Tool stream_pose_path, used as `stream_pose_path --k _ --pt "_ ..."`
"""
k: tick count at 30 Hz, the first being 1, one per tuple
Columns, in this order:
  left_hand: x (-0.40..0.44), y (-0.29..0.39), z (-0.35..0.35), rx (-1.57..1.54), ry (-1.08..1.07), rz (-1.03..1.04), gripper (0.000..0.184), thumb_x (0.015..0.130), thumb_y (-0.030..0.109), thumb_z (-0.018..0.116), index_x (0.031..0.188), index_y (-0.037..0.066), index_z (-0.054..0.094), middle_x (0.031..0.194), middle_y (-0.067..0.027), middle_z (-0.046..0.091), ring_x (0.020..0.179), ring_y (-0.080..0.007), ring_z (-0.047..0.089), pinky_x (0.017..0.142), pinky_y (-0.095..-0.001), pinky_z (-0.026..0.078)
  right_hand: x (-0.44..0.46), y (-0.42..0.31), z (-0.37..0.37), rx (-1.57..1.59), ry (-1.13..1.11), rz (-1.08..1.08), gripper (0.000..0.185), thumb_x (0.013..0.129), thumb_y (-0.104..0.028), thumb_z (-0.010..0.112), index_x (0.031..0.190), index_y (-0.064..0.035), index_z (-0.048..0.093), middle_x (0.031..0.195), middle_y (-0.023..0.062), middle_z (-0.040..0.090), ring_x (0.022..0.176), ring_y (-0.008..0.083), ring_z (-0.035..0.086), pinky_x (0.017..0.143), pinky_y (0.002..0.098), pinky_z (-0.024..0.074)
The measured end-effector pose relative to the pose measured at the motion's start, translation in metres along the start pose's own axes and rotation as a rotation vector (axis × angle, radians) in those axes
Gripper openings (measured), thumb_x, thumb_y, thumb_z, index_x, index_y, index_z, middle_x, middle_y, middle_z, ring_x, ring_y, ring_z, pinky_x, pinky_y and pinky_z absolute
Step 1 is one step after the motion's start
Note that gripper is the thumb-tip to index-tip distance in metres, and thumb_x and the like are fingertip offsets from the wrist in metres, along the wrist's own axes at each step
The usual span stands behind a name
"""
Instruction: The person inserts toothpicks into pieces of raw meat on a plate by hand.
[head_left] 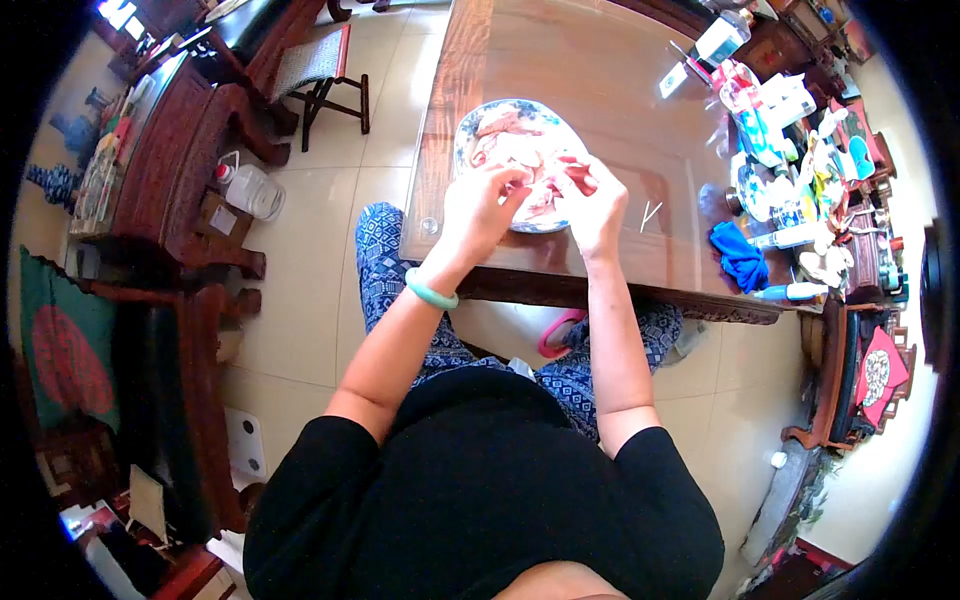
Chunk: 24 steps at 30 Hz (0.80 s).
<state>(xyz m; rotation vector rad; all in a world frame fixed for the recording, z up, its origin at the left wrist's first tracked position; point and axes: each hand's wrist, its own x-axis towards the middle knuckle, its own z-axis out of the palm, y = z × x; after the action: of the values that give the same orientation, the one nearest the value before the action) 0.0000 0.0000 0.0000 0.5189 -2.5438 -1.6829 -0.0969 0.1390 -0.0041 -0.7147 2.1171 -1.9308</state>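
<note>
A blue-and-white patterned oval plate point(466, 135) lies near the table's front left corner, with pale pink pieces that look like raw meat point(510, 125) on it. My left hand point(485, 205) is over the plate's lower left, thumb and fingers pinched together. Opposite it, at the lower right of the plate, my right hand point(597, 200) has its fingers closed on a small pale pink piece point(541, 192). The fingertips of both hands are close together at this piece. Whether the left fingers grip it too is hard to see. A green bangle point(432, 290) circles my left wrist.
Two thin white sticks point(650, 215) lie on the brown table point(620, 100), right of my right hand. A blue cloth point(738, 256) and many bottles and packets crowd the table's right side. A woven-seat folding stool point(315, 65) and a clear plastic jug point(253, 190) stand at the left.
</note>
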Motion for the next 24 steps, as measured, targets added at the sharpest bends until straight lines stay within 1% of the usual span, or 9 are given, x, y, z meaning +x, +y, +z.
stream_pose_path --k 2,3,5,6,8,11,17,19,24 --pt "-0.007 -0.007 0.022 0.251 0.268 0.369 0.047 0.082 0.040 0.069 0.118 0.010 0.063 0.111 -0.0158 0.062 0.107 -0.0293 0.057 0.100 -0.0412 0.039 0.000 -0.012 -0.005 -0.268 0.128 -0.186 0.020 0.085 -0.002 0.069 0.105 -0.0001 0.068 0.086 0.0088 0.072 0.075 0.0127 0.067 0.069 0.0289 0.0556" --pt "-0.019 -0.012 0.011 0.287 0.259 0.358 0.047 0.082 0.040 0.069 0.118 0.010 0.063 0.111 -0.0158 0.062 0.107 -0.0293 0.057 0.100 -0.0412 0.039 0.000 -0.009 0.012 -0.232 0.135 -0.173 0.020 0.085 -0.002 0.069 0.105 -0.0001 0.068 0.086 0.0088 0.072 0.075 0.0127 0.067 0.069 0.0289 0.0556" --pt "-0.033 -0.008 0.021 0.610 0.308 0.516 0.053 0.081 0.043 0.068 0.113 0.001 0.062 0.112 -0.0158 0.060 0.108 -0.0320 0.056 0.100 -0.0425 0.039 0.002 -0.007 0.009 -0.426 0.092 -0.310 0.022 0.082 -0.002 0.070 0.104 0.0017 0.068 0.085 0.0110 0.073 0.073 0.0141 0.069 0.066 0.0292 0.0549" --pt "-0.034 -0.007 0.026 0.601 0.333 0.571 0.056 0.081 0.043 0.068 0.111 -0.003 0.061 0.113 -0.0168 0.060 0.108 -0.0327 0.055 0.100 -0.0424 0.039 0.005 -0.009 0.005 -0.439 0.085 -0.316 0.022 0.082 -0.002 0.070 0.104 0.0017 0.068 0.085 0.0110 0.073 0.073 0.0141 0.069 0.066 0.0292 0.0549" --pt "-0.037 -0.008 0.031 0.611 0.305 0.540 0.056 0.080 0.043 0.068 0.112 -0.003 0.060 0.112 -0.0171 0.060 0.108 -0.0326 0.055 0.100 -0.0422 0.038 0.007 -0.012 0.004 -0.592 0.033 -0.361 0.022 0.081 -0.003 0.071 0.102 0.0010 0.069 0.085 0.0139 0.073 0.072 0.0173 0.071 0.065 0.0296 0.0545" --pt "-0.035 -0.015 0.036 0.623 0.298 0.524 0.057 0.079 0.041 0.069 0.115 -0.003 0.060 0.112 -0.0172 0.060 0.108 -0.0318 0.054 0.100 -0.0417 0.038 0.012 -0.016 0.008 -0.599 -0.013 -0.375 0.019 0.080 -0.005 0.072 0.098 -0.0001 0.071 0.085 0.0159 0.072 0.072 0.0201 0.071 0.065 0.0297 0.0545" --pt "-0.029 -0.016 0.038 0.653 0.337 0.522 0.055 0.079 0.038 0.070 0.114 -0.003 0.060 0.112 -0.0168 0.060 0.109 -0.0311 0.054 0.101 -0.0414 0.037 0.019 -0.008 0.005 -0.540 -0.136 -0.316 0.014 0.080 -0.004 0.071 0.094 0.0008 0.072 0.081 0.0148 0.072 0.070 0.0173 0.070 0.063 0.0298 0.0541" --pt "-0.029 -0.010 0.032 0.652 0.236 0.482 0.056 0.078 0.039 0.071 0.113 -0.002 0.060 0.113 -0.0166 0.060 0.110 -0.0312 0.054 0.104 -0.0423 0.035 0.018 -0.016 0.005 -0.546 -0.130 -0.307 0.014 0.081 -0.003 0.071 0.094 0.0016 0.071 0.080 0.0145 0.072 0.070 0.0163 0.070 0.063 0.0294 0.0539" --pt "-0.026 -0.006 0.028 0.548 0.312 0.505 0.059 0.076 0.040 0.073 0.115 -0.002 0.061 0.114 -0.0182 0.058 0.113 -0.0328 0.052 0.108 -0.0447 0.030 0.019 -0.029 0.003 -0.513 -0.072 -0.249 0.014 0.082 -0.006 0.072 0.092 0.0036 0.070 0.077 0.0139 0.072 0.067 0.0141 0.068 0.062 0.0281 0.0534"
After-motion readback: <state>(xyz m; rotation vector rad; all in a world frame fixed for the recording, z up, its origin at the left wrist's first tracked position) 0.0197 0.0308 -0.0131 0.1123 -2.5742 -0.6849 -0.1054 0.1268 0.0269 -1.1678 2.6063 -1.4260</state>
